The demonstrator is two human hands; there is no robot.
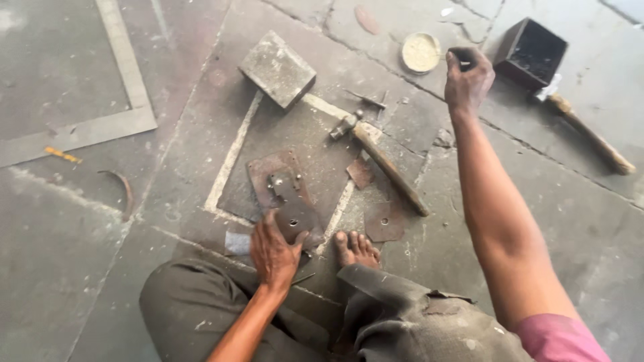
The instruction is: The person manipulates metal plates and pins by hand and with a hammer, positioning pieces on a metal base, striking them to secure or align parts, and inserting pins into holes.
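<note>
Metal plate (290, 201) partly hidden under left hand (274, 253).

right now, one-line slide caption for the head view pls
Seated on stone floor, left hand presses rusty metal plate; right hand pinches something small near wooden-handled hammer.

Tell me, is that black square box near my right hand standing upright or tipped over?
Tipped. The black box lies on its side on the stone floor, its open mouth facing the camera; the inside looks dark, contents cannot be told.
</note>
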